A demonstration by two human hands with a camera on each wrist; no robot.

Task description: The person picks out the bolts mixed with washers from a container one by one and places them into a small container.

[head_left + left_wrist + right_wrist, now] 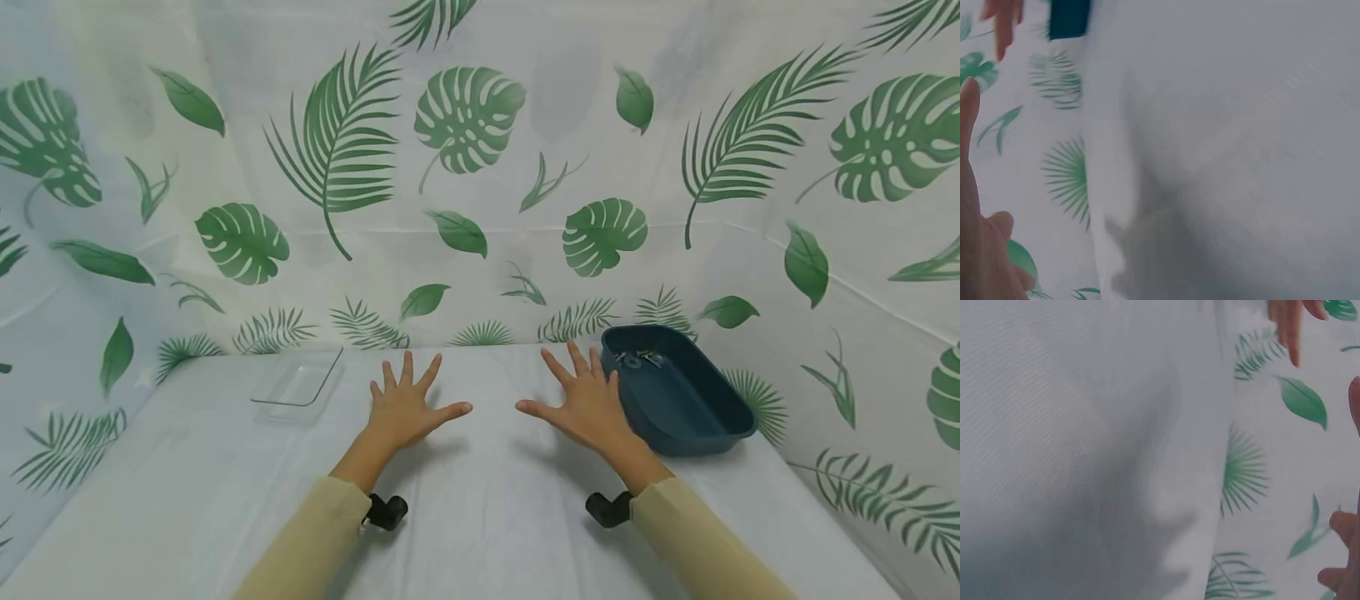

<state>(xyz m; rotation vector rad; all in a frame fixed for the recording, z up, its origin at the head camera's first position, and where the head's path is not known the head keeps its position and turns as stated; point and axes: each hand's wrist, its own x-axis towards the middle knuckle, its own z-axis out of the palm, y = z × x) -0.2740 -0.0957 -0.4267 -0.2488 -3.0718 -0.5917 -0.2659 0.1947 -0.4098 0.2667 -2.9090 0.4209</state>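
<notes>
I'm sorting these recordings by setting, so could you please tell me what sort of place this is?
Probably a makeshift filming corner: a leaf-print curtain hangs behind a white-covered table, where a dark blue bin and a clear tray sit.

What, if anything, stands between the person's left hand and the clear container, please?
Nothing visible does: in the head view, only bare white tabletop shows between the left hand and the clear container.

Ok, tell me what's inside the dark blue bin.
A few small, metallic-looking pieces lie at the far end of the dark blue bin, too small to identify. The rest of its visible bottom is bare. Anything tucked against the near wall's inner face is hidden.
</notes>
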